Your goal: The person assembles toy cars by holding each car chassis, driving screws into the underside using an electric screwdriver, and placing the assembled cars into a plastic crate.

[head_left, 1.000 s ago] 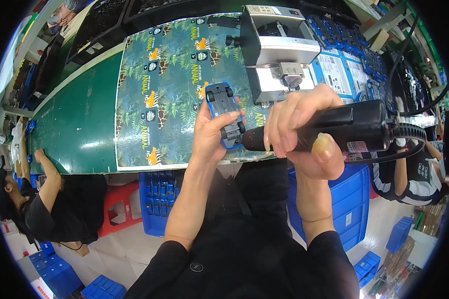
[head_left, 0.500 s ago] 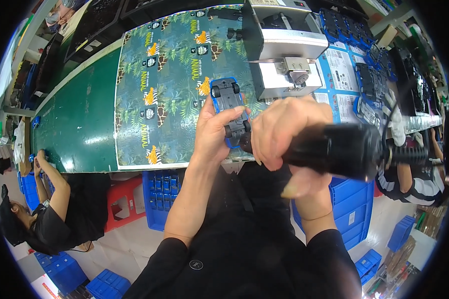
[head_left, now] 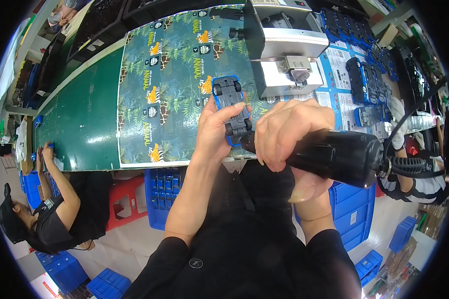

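Note:
My left hand (head_left: 214, 122) grips a blue toy car (head_left: 229, 99) with its black underside and wheels turned up, the thumb pressed across the chassis. In my right hand (head_left: 294, 132) is a black electric screwdriver (head_left: 334, 154), its cable leaving at the right. The tool's tip points at the near end of the car's underside; whether it touches a screw is hidden behind my fingers. Beyond my right hand stands a metal screw-feeder machine (head_left: 289, 74).
Upside-down blue cars (head_left: 369, 84) sit at the right on printed sheets. An animal-patterned sheet (head_left: 179, 99) covers the green table (head_left: 85, 119). Blue crates (head_left: 351, 209) and a red stool (head_left: 127, 202) stand below. Co-workers' hands are at far left (head_left: 45, 152) and right (head_left: 396, 122).
The screwdriver and both hands have shifted only slightly; the blur on the tool has gone. At the right, a co-worker's gloved hand and the cars beside it have moved.

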Available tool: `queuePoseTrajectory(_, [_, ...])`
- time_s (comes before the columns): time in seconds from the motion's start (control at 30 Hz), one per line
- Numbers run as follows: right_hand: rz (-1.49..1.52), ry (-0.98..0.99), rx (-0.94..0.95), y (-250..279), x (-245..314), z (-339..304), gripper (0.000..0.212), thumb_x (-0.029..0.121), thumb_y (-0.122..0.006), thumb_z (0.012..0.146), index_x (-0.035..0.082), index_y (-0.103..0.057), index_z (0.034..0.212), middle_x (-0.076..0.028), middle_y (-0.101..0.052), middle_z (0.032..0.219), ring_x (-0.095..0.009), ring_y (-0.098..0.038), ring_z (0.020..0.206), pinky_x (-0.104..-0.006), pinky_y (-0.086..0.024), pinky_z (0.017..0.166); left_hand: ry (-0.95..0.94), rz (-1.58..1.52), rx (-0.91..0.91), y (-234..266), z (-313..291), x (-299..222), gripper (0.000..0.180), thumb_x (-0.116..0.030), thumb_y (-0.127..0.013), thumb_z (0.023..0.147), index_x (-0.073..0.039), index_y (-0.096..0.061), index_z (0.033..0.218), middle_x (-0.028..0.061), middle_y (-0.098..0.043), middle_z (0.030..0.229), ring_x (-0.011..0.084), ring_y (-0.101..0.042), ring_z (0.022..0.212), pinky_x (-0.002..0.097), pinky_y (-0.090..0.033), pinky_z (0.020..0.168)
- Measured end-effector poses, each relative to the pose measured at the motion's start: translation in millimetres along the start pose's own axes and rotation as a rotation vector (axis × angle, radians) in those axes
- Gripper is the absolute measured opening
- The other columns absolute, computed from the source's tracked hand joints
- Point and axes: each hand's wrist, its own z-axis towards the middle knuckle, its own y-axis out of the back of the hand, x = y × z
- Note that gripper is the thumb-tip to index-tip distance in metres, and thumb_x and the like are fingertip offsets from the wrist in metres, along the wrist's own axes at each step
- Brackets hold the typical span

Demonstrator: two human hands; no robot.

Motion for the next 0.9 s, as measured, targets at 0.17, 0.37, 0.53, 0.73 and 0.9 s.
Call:
queuePoseTrajectory(0.17, [0.07,0.042,0.07,6,1,-5,0.049,0.032,-0.088,0.069,0.002,-0.057,0.091,-0.006,-0.058,0.064,-0.018,-0.057,0.049,-0.0285,-0.048,0.047,-0.019,0.006,0.028,6,3,0,0.029,-0.014,-0.063,0.092,-0.003,-0.055,0.118,0.0097,-0.065,0.102,0.02,-0.066,0.084,0.035,-0.057,0.069])
queuePoseTrajectory(0.37, [0.06,0.232,-0.175,14,40,-19,0.048,0.043,-0.076,0.084,0.003,-0.052,0.098,-0.003,-0.056,0.069,-0.015,-0.058,0.055,-0.0295,-0.05,0.054,0.023,-0.183,0.223,13,4,-18,0.058,-0.055,-0.03,0.103,-0.005,-0.055,0.119,0.013,-0.065,0.102,0.0234,-0.067,0.08,0.0383,-0.058,0.067])
queuePoseTrajectory(0.53, [-0.118,0.125,-0.283,29,47,-36,0.041,0.039,-0.066,0.088,0.003,-0.05,0.099,-0.004,-0.052,0.069,-0.014,-0.052,0.053,-0.0287,-0.046,0.054,-0.994,1.371,0.188,37,15,-81,0.053,-0.042,-0.063,0.093,-0.008,-0.055,0.133,0.0139,-0.062,0.101,0.0304,-0.063,0.089,0.0371,-0.052,0.078])
queuePoseTrajectory(0.73, [-0.095,0.095,-0.343,32,39,-48,0.04,0.037,-0.065,0.088,0.002,-0.048,0.098,-0.005,-0.05,0.067,-0.014,-0.049,0.05,-0.0275,-0.044,0.053,-0.828,2.396,0.522,103,-2,-151,0.089,-0.067,-0.064,0.07,-0.017,-0.048,0.141,0.0121,-0.056,0.116,0.0273,-0.055,0.112,0.0435,-0.039,0.099])
queuePoseTrajectory(0.9, [-0.054,0.053,-0.317,46,31,-53,0.039,0.036,-0.065,0.088,0.002,-0.048,0.097,-0.005,-0.05,0.067,-0.013,-0.048,0.05,-0.027,-0.043,0.052,-0.66,2.683,-0.023,191,-72,-241,0.1,-0.065,-0.072,0.066,-0.023,-0.036,0.15,0.0169,-0.033,0.151,0.0353,-0.033,0.139,0.0591,-0.02,0.114])
